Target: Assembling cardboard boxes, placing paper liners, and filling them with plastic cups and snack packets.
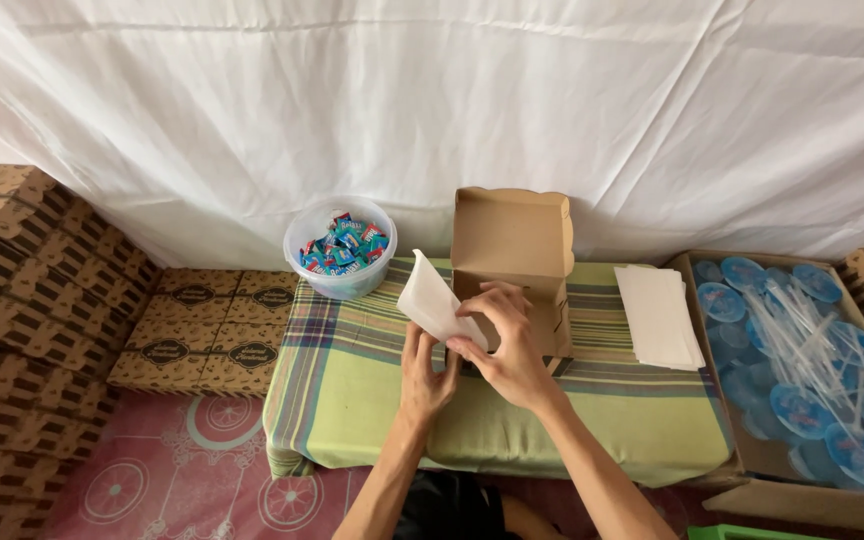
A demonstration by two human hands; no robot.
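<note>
My left hand and my right hand both hold a white paper sheet, which sticks up tilted to the left in front of an open brown cardboard box. The box stands on a low table with a green plaid cloth, its lid raised upright toward the back. My right hand's fingers reach over the box's front edge. The inside of the box is mostly hidden by my hands.
A clear plastic tub of small wrapped candies stands at the table's back left. A stack of white paper sheets lies right of the box. A carton of sealed water cups and straws sits at the right. Folded brown boxes pile up at the left.
</note>
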